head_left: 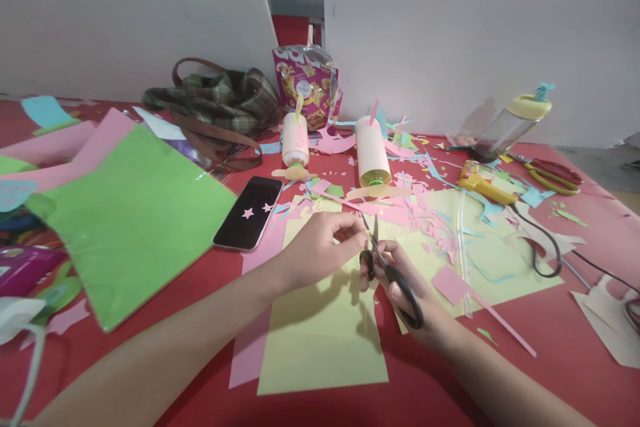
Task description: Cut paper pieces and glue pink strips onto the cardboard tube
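Observation:
My right hand [429,303] holds a pair of scissors [409,297] with black handles, fingers through the loops. The blades point away from me and stand slightly apart. Close beside them, my left hand [320,243] is closed in a pinch, its fingertips near the blades. Whatever is in that pinch is too small to make out. Beneath both hands lie pale yellow paper sheets [320,353] over a pink sheet [247,353]. To the left, a phone [245,227] carries two small pink paper stars [249,213].
Two paper-wrapped bottles [371,147] lie beyond my hands among paper scraps [340,143]. At right are a yellow glue gun [485,187] with a cord, red-and-yellow-handled scissors [555,173] and a clear bottle [515,127]. Green paper [135,213], a plaid bag [225,103] and a snack bag [305,83] stand left and behind.

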{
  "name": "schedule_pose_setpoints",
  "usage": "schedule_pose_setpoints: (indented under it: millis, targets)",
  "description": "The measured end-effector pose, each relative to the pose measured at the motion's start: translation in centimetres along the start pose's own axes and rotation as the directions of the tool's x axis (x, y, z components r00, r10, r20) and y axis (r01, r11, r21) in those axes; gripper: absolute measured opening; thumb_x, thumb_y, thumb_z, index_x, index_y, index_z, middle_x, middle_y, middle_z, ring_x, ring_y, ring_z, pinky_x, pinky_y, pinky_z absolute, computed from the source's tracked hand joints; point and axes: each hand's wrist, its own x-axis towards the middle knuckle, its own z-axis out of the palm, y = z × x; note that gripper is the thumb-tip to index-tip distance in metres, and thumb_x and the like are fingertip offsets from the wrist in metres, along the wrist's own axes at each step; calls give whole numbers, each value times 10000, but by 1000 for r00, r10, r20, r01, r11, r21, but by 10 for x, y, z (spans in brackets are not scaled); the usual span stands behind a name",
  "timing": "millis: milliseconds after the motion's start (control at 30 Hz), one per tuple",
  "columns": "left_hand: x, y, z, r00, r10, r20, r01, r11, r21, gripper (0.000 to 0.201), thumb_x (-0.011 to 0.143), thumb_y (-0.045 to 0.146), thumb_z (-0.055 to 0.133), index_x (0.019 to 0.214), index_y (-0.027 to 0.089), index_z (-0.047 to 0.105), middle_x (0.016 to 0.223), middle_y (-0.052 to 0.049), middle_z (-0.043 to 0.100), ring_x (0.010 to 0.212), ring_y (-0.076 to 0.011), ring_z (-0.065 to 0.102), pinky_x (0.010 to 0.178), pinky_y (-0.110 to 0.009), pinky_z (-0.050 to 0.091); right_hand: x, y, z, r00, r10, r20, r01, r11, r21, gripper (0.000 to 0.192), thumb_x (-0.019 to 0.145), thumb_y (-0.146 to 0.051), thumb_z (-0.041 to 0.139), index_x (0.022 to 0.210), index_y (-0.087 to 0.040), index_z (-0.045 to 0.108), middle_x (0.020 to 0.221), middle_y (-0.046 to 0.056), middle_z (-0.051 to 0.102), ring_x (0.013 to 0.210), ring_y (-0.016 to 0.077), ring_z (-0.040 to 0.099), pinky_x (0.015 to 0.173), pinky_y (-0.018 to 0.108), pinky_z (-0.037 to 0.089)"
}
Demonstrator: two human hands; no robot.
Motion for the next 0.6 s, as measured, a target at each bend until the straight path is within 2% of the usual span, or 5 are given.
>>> schedule_pose_setpoints:
  millis: [333,600]
  targets:
    - [0,1,-1,1000,-23,3,23,999,39,181,756,235,383,644,148,495,634,21,486,609,-89,436,580,-210,361,0,1,1,999,24,-36,-25,999,-23,319,720,-458,510,914,-263,347,789,11,419,699,140,425,636,284,361]
    - [1,4,-7,998,-30,49,27,997,67,172,752,234,395,633,150,487,593,38,456,575,-77,416,554,-196,339,1,1,0,999,34,3,-34,999,17,288,741,-417,512,900,-252,337,769,-4,434,627,105,423,602,266,353]
